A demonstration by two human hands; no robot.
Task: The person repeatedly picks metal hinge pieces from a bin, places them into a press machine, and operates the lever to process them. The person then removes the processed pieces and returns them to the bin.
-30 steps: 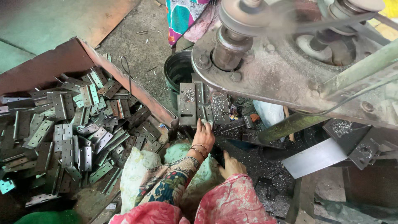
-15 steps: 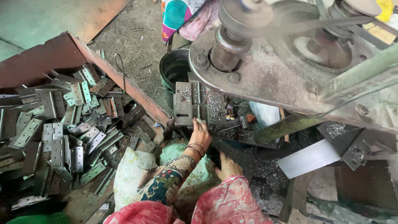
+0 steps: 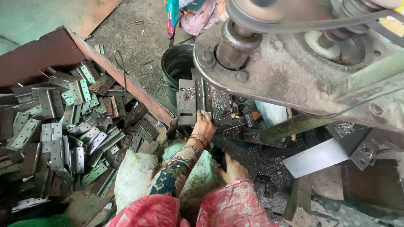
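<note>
nearby, a rusty tray (image 3: 139,90) holds piled metal hinges (image 3: 63,126); green bucket (image 3: 176,67) beside.

Loose metal hinges (image 3: 63,138) heaped in a rusty tray (image 3: 38,54) on the left, a dark bucket (image 3: 176,67) on the gritty floor, belt pulley (image 3: 269,10) above.

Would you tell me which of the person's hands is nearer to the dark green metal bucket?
Left. The left hand reaches up to the press plate just below the dark green metal bucket; the right hand rests lower, farther off.
</note>
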